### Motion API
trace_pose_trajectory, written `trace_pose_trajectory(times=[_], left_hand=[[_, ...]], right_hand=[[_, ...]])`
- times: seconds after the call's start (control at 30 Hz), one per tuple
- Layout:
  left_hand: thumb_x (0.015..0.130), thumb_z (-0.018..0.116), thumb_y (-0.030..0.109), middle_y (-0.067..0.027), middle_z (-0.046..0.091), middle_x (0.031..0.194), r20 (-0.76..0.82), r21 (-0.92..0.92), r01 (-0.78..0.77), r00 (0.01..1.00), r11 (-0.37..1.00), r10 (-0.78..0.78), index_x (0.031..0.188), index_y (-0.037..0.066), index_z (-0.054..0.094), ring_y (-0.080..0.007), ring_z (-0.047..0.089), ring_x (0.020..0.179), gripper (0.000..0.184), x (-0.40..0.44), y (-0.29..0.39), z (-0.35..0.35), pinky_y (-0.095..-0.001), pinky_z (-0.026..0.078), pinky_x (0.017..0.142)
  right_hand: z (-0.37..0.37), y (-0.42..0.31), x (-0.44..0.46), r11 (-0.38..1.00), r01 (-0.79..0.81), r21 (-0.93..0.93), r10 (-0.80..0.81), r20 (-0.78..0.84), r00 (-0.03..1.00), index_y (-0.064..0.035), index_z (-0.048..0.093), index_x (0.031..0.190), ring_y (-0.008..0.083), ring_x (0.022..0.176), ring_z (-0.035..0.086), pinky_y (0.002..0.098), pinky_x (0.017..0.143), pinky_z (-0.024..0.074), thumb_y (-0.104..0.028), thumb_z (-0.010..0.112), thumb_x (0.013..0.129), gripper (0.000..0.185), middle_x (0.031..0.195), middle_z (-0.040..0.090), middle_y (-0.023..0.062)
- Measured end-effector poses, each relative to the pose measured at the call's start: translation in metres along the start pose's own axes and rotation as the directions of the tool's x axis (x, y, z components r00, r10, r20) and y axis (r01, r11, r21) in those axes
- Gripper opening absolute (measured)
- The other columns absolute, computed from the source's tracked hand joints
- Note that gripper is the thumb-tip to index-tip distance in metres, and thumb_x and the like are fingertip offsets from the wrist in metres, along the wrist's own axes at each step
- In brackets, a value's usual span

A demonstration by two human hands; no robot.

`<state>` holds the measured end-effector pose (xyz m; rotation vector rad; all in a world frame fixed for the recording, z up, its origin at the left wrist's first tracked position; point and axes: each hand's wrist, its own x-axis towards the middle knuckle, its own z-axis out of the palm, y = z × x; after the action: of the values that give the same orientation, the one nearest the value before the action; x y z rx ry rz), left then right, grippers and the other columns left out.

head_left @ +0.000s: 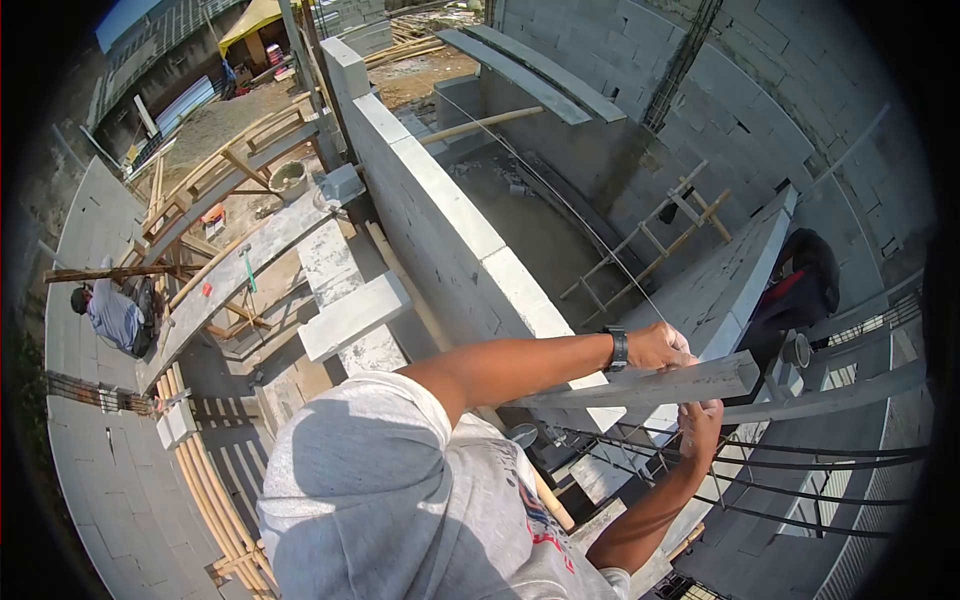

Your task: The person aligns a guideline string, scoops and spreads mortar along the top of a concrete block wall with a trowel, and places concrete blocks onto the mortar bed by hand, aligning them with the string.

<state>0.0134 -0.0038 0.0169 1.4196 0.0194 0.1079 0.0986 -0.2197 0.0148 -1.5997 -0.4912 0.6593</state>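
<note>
A thin string stretches along above the block wall and ends at my left hand. That hand, below a dark wristwatch, has its fingers closed in a pinch on the string, beside the upper edge of a grey timber beam. My right hand is at the beam's lower edge, its fingers curled together close to the wood. What it pinches is hidden or too small to make out. The beam's squared end juts out just past both hands.
A light block wall runs away from me. One loose block rests on planks at the left. Rebar rods stick out below my hands. A bamboo ladder leans inside the room. Two other people, one in a striped shirt and one in dark clothing, are nearby.
</note>
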Motion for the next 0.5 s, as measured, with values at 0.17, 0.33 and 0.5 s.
trace_pose_trajectory(times=[0.17, 0.33, 0.5], left_hand=[[0.093, 0.073, 0.04, 0.0031, 0.06, 0.07, -0.002, -0.067, -0.011, 1.0, 0.998, 0.011, 0.08, 0.005, 0.07, -0.0066, 0.052, 0.065, 0.037, 0.0, 0.013, 0.005, -0.0245, 0.043, 0.06], [0.095, 0.071, 0.038, 0.0038, 0.06, 0.071, 0.017, -0.177, -0.012, 1.0, 0.984, 0.015, 0.084, 0.005, 0.072, -0.0057, 0.051, 0.065, 0.034, -0.001, 0.006, 0.004, -0.0232, 0.043, 0.061], [0.096, 0.071, 0.032, 0.0039, 0.063, 0.075, 0.011, -0.126, 0.037, 0.999, 0.991, -0.036, 0.088, 0.006, 0.071, -0.0038, 0.052, 0.067, 0.028, -0.01, 0.001, 0.0, -0.0218, 0.042, 0.06]], right_hand=[[0.009, -0.002, 0.001, 0.998, -0.059, -0.006, 0.059, 0.043, 0.997, -0.0013, 0.059, 0.106, 0.0051, 0.054, 0.045, 0.0222, 0.047, 0.0334, -0.009, 0.07, 0.088, 0.023, 0.073, 0.056, -0.0014], [0.019, 0.0, -0.003, 0.994, 0.098, 0.048, -0.1, 0.057, 0.993, -0.0022, 0.06, 0.104, 0.0078, 0.063, 0.051, 0.0246, 0.052, 0.038, -0.013, 0.069, 0.089, 0.021, 0.081, 0.06, 0.0007], [0.021, 0.023, -0.004, 0.949, 0.141, 0.283, -0.156, 0.034, 0.987, -0.0028, 0.063, 0.101, 0.0074, 0.063, 0.048, 0.0239, 0.054, 0.0366, -0.019, 0.068, 0.09, 0.021, 0.078, 0.057, -0.002]])
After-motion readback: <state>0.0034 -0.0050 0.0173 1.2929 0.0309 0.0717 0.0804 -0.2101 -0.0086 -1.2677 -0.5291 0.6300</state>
